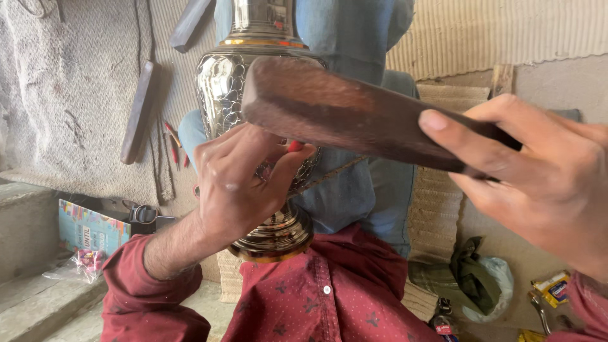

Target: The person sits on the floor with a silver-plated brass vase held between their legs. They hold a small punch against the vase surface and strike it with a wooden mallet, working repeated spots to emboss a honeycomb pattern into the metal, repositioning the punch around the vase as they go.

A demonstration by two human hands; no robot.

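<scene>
I had my left hand (pixel 237 183) closed around a thin metal punch (pixel 329 174), its shaft running out to the right of that grip and its tip hidden behind my fingers against the vase (pixel 253 82). The vase, shiny and patterned, stood tilted on my lap just behind the left grip, its round foot resting below my wrist against my red shirt (pixel 329 291). My right hand (pixel 544 171) was wrapped tight on the dark end of a wooden mallet (pixel 342 114), whose broad head hung above and a little beyond the left grip, apart from it.

To do this step well, I judged the punch had to sit square to the metal, held firm but not clenched, with my left fingers kept low, clear of the mallet's path. The blow should land flat on the punch's end, light and even, since a slanted hit could skid the tip across the polished surface. My legs in blue trousers (pixel 354 196) needed to brace the vase so it would not roll.

Left of the grip lay wooden bars (pixel 138 111) on the mat (pixel 76 95) and a small printed box (pixel 88 228).
</scene>
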